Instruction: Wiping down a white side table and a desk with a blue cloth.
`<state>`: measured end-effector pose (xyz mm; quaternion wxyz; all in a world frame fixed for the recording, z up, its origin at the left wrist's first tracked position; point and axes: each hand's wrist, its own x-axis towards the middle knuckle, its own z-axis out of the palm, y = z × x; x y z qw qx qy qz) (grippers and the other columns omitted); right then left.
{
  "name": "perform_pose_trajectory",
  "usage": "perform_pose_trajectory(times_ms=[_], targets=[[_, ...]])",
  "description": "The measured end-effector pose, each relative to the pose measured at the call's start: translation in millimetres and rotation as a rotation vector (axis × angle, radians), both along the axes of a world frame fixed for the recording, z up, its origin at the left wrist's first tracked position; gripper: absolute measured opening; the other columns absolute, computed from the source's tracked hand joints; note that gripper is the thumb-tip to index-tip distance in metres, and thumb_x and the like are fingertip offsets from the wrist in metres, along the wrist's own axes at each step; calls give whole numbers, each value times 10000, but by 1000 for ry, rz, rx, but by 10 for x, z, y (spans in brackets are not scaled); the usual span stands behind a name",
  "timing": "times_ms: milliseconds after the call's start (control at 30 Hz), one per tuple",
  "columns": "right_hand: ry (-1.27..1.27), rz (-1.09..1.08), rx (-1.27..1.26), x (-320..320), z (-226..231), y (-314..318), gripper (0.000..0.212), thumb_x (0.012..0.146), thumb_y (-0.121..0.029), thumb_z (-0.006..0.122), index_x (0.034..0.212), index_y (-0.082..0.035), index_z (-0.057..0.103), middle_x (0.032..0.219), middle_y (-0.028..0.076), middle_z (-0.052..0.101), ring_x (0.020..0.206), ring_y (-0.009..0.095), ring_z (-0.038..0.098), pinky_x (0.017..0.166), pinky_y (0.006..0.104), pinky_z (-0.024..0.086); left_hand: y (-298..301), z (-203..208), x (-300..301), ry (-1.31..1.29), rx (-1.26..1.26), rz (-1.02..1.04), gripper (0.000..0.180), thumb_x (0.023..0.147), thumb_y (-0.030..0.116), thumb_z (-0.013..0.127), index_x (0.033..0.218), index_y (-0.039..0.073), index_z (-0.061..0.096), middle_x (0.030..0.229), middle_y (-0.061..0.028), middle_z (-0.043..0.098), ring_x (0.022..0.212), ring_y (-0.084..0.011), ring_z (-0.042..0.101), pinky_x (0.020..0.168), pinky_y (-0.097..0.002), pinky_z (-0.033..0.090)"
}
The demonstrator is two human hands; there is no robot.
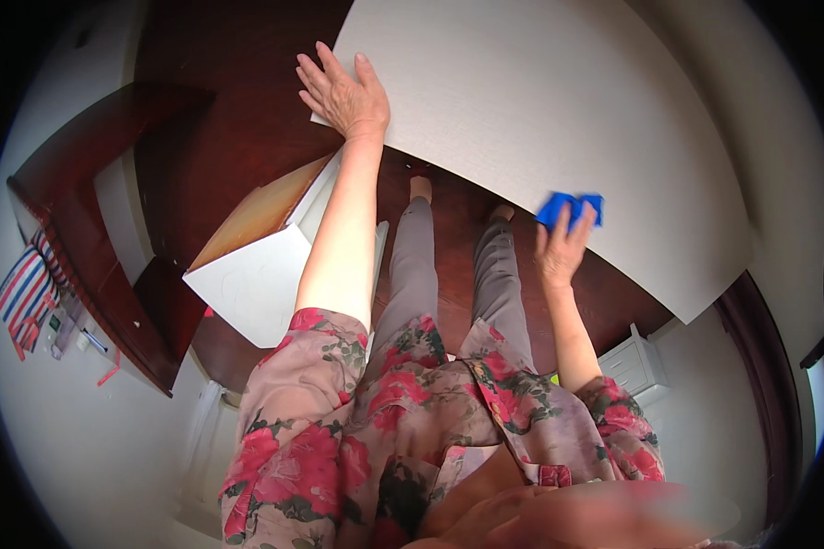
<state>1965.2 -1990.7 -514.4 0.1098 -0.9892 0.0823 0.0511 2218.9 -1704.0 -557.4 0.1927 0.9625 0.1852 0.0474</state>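
A large pale flat panel [531,101] fills the upper middle and right. At its near left corner my left hand [346,99] lies palm down, fingers stretched out and a little spread, holding nothing. My right hand [561,261] is closed on a folded blue cloth [572,209], slightly blurred, which touches the panel just inside its near edge. Part of the cloth is hidden under my fingers.
Beside my left forearm stands a white cabinet [252,284] with a brown top. A dark red wooden piece of furniture [87,206] curves along the left, near a striped bag [27,288]. White drawers [634,361] sit low right, and a dark curtain [767,366] hangs behind.
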Motion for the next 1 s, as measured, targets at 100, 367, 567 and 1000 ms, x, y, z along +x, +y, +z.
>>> perform_pose_trajectory(times_ms=[100,367,567,1000], targets=[[52,-125,-62,-132,-1,-78,657,783,-190,703,1363,-39,434,1435,354,264,1337,549,234,1087,571,281,-157,-42,47,49,154,15,683,941,458,430,1471,56,274,1492,-256,273,1403,-385,223,1132,-545,118],[-170,-5,257,1485,-134,1299,475,778,-86,622,1239,-198,594,1403,308,367,1279,538,353,982,581,394,-233,-133,49,27,203,-3,677,920,456,464,1435,37,337,1443,-245,368,1332,-357,347,1092,-501,213],[-289,13,181,923,-243,318,432,724,-8,624,1128,-151,677,1368,303,417,1247,487,423,1037,556,361,-216,-36,69,47,224,22,667,940,477,419,1446,50,335,1459,-195,368,1339,-326,347,1103,-454,216],[-341,188,359,2658,-330,1099,369,818,-128,606,1182,-180,634,1359,317,418,1294,503,357,1061,564,309,-228,-8,77,78,242,10,644,941,436,437,1441,45,329,1442,-216,381,1321,-338,367,1091,-462,230]])
